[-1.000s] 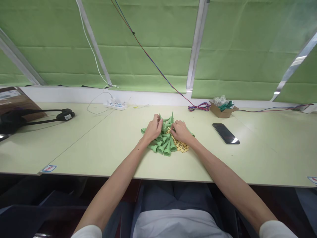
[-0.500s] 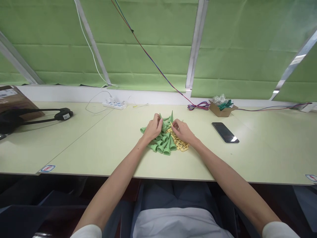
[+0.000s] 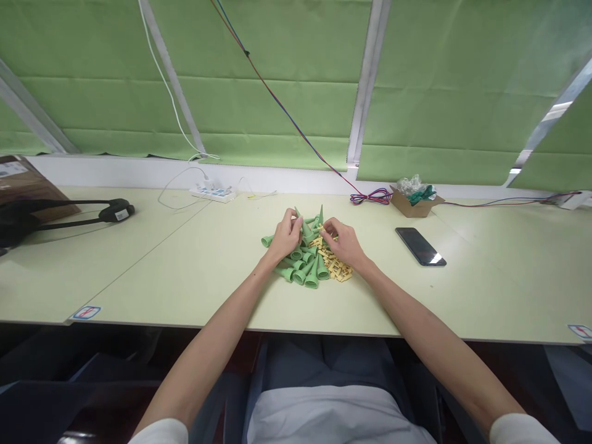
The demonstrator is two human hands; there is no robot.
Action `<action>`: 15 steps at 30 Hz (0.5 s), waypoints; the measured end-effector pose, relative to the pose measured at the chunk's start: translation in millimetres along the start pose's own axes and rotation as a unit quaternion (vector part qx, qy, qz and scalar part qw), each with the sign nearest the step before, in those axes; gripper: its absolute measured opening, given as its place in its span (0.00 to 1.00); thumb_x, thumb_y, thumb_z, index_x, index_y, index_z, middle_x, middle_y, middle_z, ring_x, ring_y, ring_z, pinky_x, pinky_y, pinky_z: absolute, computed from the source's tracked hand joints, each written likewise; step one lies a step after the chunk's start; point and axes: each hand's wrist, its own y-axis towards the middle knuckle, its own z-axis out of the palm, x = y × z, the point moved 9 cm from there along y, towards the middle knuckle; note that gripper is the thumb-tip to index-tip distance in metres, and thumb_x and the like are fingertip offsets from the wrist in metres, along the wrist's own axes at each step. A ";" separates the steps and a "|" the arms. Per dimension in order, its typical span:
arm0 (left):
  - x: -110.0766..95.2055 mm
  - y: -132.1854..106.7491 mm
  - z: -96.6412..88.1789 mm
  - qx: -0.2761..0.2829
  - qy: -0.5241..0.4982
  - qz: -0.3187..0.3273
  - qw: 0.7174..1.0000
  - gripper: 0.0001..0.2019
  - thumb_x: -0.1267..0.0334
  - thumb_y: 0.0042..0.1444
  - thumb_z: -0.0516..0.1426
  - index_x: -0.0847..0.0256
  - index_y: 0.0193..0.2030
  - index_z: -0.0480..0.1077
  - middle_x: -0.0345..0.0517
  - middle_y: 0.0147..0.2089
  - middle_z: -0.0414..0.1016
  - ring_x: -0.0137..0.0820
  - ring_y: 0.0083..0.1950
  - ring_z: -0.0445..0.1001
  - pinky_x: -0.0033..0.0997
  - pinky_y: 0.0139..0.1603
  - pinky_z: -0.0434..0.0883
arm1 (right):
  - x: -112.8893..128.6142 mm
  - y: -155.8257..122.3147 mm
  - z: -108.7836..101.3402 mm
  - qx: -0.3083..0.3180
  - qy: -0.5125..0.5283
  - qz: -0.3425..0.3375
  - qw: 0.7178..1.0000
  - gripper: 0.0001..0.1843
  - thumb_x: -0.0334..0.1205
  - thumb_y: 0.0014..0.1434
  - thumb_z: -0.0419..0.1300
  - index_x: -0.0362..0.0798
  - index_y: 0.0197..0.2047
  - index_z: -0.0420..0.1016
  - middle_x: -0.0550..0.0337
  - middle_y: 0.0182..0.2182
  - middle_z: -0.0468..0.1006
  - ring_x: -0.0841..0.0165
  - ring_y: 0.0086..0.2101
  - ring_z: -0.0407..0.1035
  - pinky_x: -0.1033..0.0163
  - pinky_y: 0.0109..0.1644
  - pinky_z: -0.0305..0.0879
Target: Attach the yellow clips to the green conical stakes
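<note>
A heap of green plastic cones (image 3: 306, 268) lies on the pale table (image 3: 194, 271) in front of me, with small yellow plastic pieces (image 3: 337, 267) piled at its right side. My left hand (image 3: 285, 237) rests on the heap's left part, its fingers curled round a green cone (image 3: 305, 229) that points up. My right hand (image 3: 343, 243) sits over the yellow pieces, fingers pinched together on a small yellow piece close to the cone's base. The two hands almost touch above the heap.
A black phone (image 3: 420, 246) lies to the right. A small cardboard box (image 3: 415, 201) with wrapped bits stands behind it, beside coiled red-blue wire (image 3: 370, 198). A white power strip (image 3: 213, 193) lies at the back; a black bag strap (image 3: 92, 215) and brown box (image 3: 21, 185) sit far left.
My right hand lifted from the pile and drew toward the left hand, bringing a yellow piece to the green cone. The left hand stayed nearly in place.
</note>
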 end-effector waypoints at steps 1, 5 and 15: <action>1.7 0.8 1.3 0.005 -0.024 -0.007 1.000 0.12 0.49 0.67 0.47 0.55 0.40 0.53 0.37 0.30 0.74 0.25 0.20 0.65 0.26 0.25 0.62 | 1.1 -0.4 -0.8 -0.004 0.003 -0.002 1.000 0.06 0.43 0.64 0.54 0.49 0.38 0.66 0.59 0.33 0.76 0.67 0.33 0.69 0.61 0.39 0.66; 4.2 2.4 3.8 0.018 -0.056 -0.019 0.998 0.13 0.48 0.66 0.47 0.55 0.42 0.54 0.40 0.35 0.76 0.22 0.17 0.62 0.25 0.21 0.61 | 1.4 -1.6 -1.8 -0.011 0.019 -0.007 1.000 0.07 0.43 0.65 0.54 0.49 0.39 0.68 0.59 0.33 0.77 0.67 0.33 0.70 0.61 0.41 0.67; 9.0 0.7 5.3 0.016 -0.022 -0.036 0.999 0.13 0.48 0.65 0.48 0.56 0.42 0.57 0.38 0.32 0.76 0.23 0.20 0.62 0.24 0.22 0.61 | -1.8 -2.4 1.6 -0.003 0.028 -0.002 1.000 0.10 0.45 0.66 0.54 0.49 0.39 0.71 0.58 0.34 0.79 0.66 0.34 0.71 0.60 0.42 0.67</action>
